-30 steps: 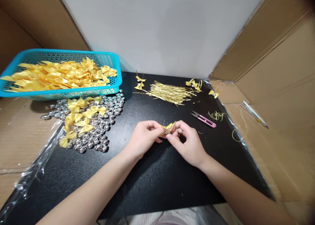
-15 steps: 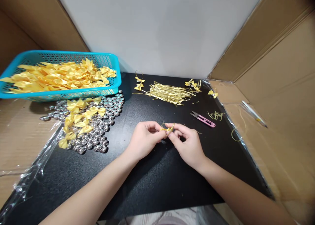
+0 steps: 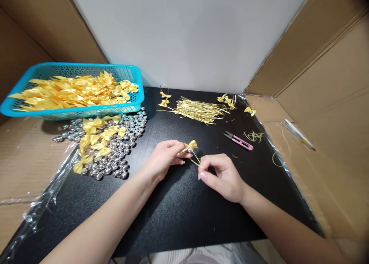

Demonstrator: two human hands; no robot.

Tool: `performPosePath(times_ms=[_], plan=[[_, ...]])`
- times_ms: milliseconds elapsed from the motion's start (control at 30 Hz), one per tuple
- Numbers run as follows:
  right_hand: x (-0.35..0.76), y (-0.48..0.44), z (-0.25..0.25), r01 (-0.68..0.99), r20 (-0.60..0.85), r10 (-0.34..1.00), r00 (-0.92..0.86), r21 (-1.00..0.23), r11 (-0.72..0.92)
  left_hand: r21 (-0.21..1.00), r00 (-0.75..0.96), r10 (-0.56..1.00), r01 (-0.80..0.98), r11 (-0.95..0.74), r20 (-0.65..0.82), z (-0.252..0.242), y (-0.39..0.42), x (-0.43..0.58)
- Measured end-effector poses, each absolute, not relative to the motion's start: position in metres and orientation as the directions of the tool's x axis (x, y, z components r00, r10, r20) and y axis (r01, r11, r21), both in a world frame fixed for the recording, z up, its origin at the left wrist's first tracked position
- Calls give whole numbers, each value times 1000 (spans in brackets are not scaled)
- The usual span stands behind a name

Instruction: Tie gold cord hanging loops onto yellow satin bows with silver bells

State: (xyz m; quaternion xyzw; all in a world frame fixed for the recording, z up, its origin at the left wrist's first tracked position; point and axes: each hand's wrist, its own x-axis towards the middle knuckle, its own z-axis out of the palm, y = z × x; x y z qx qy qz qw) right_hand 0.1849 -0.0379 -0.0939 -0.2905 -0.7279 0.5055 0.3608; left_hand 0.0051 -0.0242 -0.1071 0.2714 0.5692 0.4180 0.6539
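My left hand (image 3: 165,158) pinches a yellow ribbon bow (image 3: 192,144) over the middle of the black table. A thin gold cord (image 3: 195,162) runs from the bow to my right hand (image 3: 221,175), whose thumb and fingertips are closed on it. Something shiny shows beside the bow under the left fingers, partly hidden. Beyond the hands lies a bundle of gold cords (image 3: 201,110). Pink thread snips (image 3: 238,140) rest to the right, with a small tangle of cord scraps (image 3: 254,136) next to them.
At the left, a blue basket (image 3: 141,83) holds many yellow bows. Silver bells (image 3: 118,160) are spread in front of it, with loose bows (image 3: 98,139) on top. Finished-looking bows (image 3: 227,99) lie at the back. A white cutter (image 3: 298,133) lies on the cardboard at right.
My right hand has drawn away from the left, down and to the right, stretching the cord between them. My left hand has shifted slightly left, and the bow is now turned more into view.
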Motion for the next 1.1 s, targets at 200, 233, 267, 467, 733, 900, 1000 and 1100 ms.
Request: performPosePath(times_ms=[200,233,267,467,733,900,1000,1100], plan=[[193,-37,-91,-24,421,745,-518,-878,479,794,-11,834,-311,522,-552,-107,-20,4],[195,-37,-91,-42,434,752,-496,-877,478,787,-15,829,-325,525,-559,-107,-20,3],[197,-36,-90,-67,445,758,-476,-878,474,779,-19,824,-338,528,-566,-107,-20,3],[206,-32,-89,-233,450,817,-361,-891,389,746,-47,804,-408,527,-593,-105,-18,3],[209,-27,-84,-332,422,746,-516,-901,280,735,-82,803,-467,492,-590,-104,-16,2],[212,-28,-72,-297,352,625,-697,-935,195,713,-83,800,-515,477,-595,-102,-17,2],[211,-27,-74,-259,338,645,-686,-941,217,694,-77,796,-545,470,-600,-104,-16,2],[209,-26,-79,-284,364,700,-614,-930,234,681,-66,799,-569,461,-597,-106,-16,1]])
